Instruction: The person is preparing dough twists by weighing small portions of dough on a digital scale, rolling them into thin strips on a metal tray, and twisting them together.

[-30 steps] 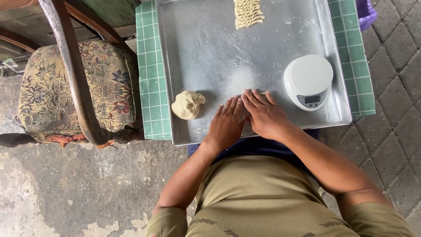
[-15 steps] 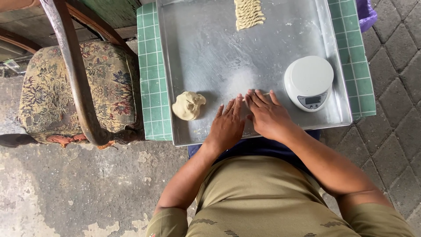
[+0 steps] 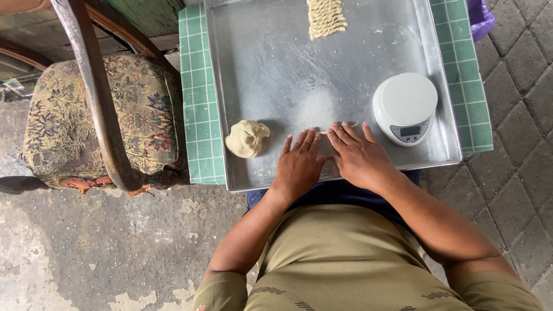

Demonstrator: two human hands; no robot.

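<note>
Left hand (image 3: 299, 164), right hand (image 3: 358, 156) flat, side by side, you're rolling thin dough strand (image 3: 337, 129) on metal tray (image 3: 276, 75). Next probably: even outward pressure, dough ball (image 3: 246, 139) waiting.

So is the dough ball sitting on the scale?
No, the dough ball lies on the metal tray left of the hands, and the scale has nothing on top.

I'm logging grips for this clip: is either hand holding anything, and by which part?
Nothing is gripped. Left hand and right hand lie flat, palms down, on a thin dough strip, covering its middle.
</note>
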